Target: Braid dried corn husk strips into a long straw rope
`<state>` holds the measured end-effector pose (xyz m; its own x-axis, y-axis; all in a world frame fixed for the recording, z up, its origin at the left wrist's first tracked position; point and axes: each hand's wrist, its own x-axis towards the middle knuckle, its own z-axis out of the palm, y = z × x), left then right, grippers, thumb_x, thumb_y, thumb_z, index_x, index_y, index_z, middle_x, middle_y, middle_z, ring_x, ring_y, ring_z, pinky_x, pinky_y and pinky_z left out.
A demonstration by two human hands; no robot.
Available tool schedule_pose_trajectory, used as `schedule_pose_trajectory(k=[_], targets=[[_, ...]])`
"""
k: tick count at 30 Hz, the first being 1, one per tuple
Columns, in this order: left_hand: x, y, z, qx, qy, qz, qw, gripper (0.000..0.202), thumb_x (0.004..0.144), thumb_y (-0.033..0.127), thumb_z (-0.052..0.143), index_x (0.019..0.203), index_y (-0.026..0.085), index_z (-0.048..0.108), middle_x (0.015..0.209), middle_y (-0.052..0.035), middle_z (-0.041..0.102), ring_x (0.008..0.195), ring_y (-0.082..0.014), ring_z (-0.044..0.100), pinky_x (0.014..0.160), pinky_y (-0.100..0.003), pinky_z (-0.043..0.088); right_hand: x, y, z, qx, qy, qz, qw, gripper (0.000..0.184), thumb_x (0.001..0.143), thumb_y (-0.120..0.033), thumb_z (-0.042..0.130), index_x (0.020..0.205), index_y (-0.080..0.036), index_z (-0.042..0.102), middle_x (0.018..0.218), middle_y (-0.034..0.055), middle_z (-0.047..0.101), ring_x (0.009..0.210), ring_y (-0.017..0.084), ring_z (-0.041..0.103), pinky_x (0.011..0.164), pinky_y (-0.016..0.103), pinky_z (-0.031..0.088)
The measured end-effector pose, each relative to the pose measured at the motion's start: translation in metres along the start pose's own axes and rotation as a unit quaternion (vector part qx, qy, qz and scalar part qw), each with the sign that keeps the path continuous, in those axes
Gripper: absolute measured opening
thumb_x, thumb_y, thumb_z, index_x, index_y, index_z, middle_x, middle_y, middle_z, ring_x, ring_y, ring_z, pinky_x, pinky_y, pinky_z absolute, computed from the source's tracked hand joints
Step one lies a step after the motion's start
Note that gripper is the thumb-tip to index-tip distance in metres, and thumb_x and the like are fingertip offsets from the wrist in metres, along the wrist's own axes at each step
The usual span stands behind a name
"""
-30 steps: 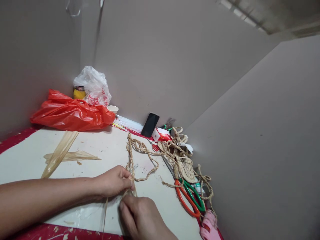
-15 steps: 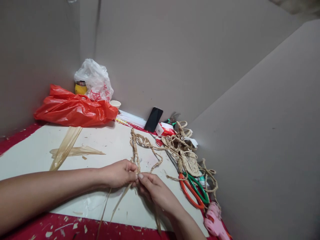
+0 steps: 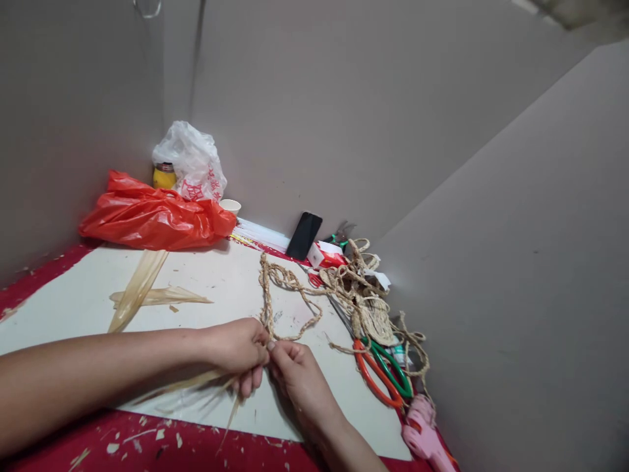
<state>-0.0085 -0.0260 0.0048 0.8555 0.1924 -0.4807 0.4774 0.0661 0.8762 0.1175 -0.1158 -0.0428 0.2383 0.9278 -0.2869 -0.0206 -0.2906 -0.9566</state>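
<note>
A thin braided straw cord (image 3: 266, 295) runs from my fingers up over the white board and loops to the right. My left hand (image 3: 240, 351) is closed on the near end of this braid, with loose straw strands (image 3: 196, 380) trailing from it to the lower left. Pinched at the same spot, my right hand (image 3: 295, 370) touches the left fingertips, its thumb and forefinger on the braid. The exact crossing of the strands is hidden by the fingers. Two flat straw strips (image 3: 140, 285) lie crossed on the board to the left.
To the right lie a heap of braided cord (image 3: 376, 318), scissors with orange and green handles (image 3: 381, 373) and a pink glue gun (image 3: 422, 429). Behind are a phone (image 3: 304, 236), an orange-red plastic bag (image 3: 157, 216) and a paper cup (image 3: 230, 207). Straw scraps litter the red cloth (image 3: 162, 452).
My left hand has turned, its lower fingers now showing below the braid. The hanging strands have swung to the left, and the one under my right hand no longer shows. The view shifted slightly.
</note>
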Motion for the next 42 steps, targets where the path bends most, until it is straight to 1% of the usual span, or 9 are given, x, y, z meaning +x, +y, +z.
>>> schedule_pose_trajectory(k=[4, 8, 14, 18, 24, 28, 32, 36, 42], targets=[[0.005, -0.011, 0.011, 0.006, 0.055, 0.024, 0.998, 0.012, 0.072, 0.013, 0.037, 0.074, 0.014, 0.048, 0.056, -0.0015, 0.056, 0.041, -0.0123, 0.053, 0.038, -0.021, 0.038, -0.005, -0.003, 0.006, 0.053, -0.017, 0.027, 0.998, 0.047, 0.080, -0.046, 0.054, 0.045, -0.019, 0.037, 0.033, -0.0074, 0.034, 0.031, 0.004, 0.018, 0.036, 0.022, 0.008], [0.008, -0.023, 0.021, 0.031, 0.114, 0.056, 0.991, 0.014, 0.068, 0.014, 0.042, 0.078, 0.014, 0.051, 0.061, -0.0026, 0.059, 0.045, -0.0131, 0.055, 0.039, -0.020, 0.037, -0.009, -0.007, 0.011, 0.108, -0.052, 0.040, 0.992, 0.043, 0.079, -0.041, 0.056, 0.046, -0.017, 0.043, 0.035, -0.0035, 0.045, 0.028, 0.003, 0.022, 0.033, 0.021, 0.007], [-0.002, -0.002, 0.004, 0.067, 0.067, 0.002, 0.996, 0.023, 0.072, 0.027, 0.044, 0.083, 0.014, 0.059, 0.049, 0.0003, 0.054, 0.042, -0.0148, 0.051, 0.045, -0.025, 0.037, -0.011, -0.016, 0.004, 0.152, -0.049, 0.071, 0.985, 0.033, 0.070, -0.039, 0.068, 0.056, -0.017, 0.047, 0.036, -0.0121, 0.030, 0.031, 0.002, 0.014, 0.032, 0.018, 0.008], [0.001, 0.003, -0.011, 0.155, 0.242, 0.131, 0.949, 0.021, 0.069, 0.026, 0.046, 0.073, 0.015, 0.063, 0.065, -0.0012, 0.060, 0.060, -0.0136, 0.052, 0.059, -0.024, 0.037, -0.012, -0.024, -0.004, 0.169, -0.085, 0.081, 0.979, 0.027, 0.072, -0.039, 0.067, 0.069, -0.014, 0.057, 0.041, -0.0132, 0.025, 0.035, 0.002, 0.010, 0.034, 0.017, 0.006], [0.018, -0.016, 0.000, -0.035, 0.117, 0.108, 0.987, 0.019, 0.074, 0.029, 0.040, 0.066, 0.016, 0.051, 0.056, 0.0024, 0.049, 0.049, -0.0090, 0.041, 0.053, -0.022, 0.035, -0.011, -0.027, -0.010, 0.157, -0.131, 0.080, 0.976, 0.028, 0.075, -0.040, 0.065, 0.069, -0.014, 0.056, 0.041, -0.0128, 0.025, 0.035, 0.002, 0.009, 0.035, 0.018, 0.006], [0.017, -0.016, -0.002, 0.027, 0.121, 0.144, 0.982, 0.021, 0.074, 0.028, 0.043, 0.064, 0.014, 0.055, 0.061, -0.0005, 0.054, 0.055, -0.0095, 0.042, 0.059, -0.022, 0.036, -0.008, -0.027, -0.019, 0.126, -0.159, 0.078, 0.976, 0.027, 0.077, -0.040, 0.064, 0.069, -0.015, 0.057, 0.040, -0.0120, 0.026, 0.036, 0.004, 0.012, 0.036, 0.020, 0.008], [0.010, -0.009, -0.007, 0.099, 0.116, 0.123, 0.981, 0.026, 0.076, 0.027, 0.043, 0.070, 0.012, 0.063, 0.065, -0.0016, 0.058, 0.058, -0.0103, 0.043, 0.058, -0.022, 0.035, -0.004, -0.026, -0.027, 0.031, -0.175, 0.048, 0.983, 0.030, 0.079, -0.042, 0.060, 0.068, -0.014, 0.058, 0.040, -0.0111, 0.025, 0.037, 0.006, 0.014, 0.038, 0.022, 0.010], [0.009, -0.011, -0.009, 0.129, 0.091, 0.130, 0.979, 0.027, 0.077, 0.029, 0.042, 0.070, 0.013, 0.063, 0.064, -0.0004, 0.056, 0.057, -0.0101, 0.043, 0.056, -0.022, 0.034, -0.006, -0.025, -0.024, -0.150, -0.132, -0.068, 0.978, 0.031, 0.084, -0.037, 0.053, 0.065, -0.014, 0.058, 0.054, -0.0043, 0.043, 0.052, 0.009, 0.034, 0.050, 0.021, 0.026], [0.014, -0.017, -0.008, 0.060, 0.098, 0.053, 0.992, 0.025, 0.074, 0.035, 0.046, 0.059, 0.016, 0.052, 0.046, 0.0053, 0.038, 0.039, -0.0069, 0.027, 0.043, -0.023, 0.020, -0.016, -0.025, -0.017, -0.358, -0.037, -0.158, 0.919, 0.031, 0.089, -0.033, 0.042, 0.073, -0.016, 0.063, 0.067, 0.0027, 0.060, 0.063, 0.015, 0.048, 0.058, 0.023, 0.032]])
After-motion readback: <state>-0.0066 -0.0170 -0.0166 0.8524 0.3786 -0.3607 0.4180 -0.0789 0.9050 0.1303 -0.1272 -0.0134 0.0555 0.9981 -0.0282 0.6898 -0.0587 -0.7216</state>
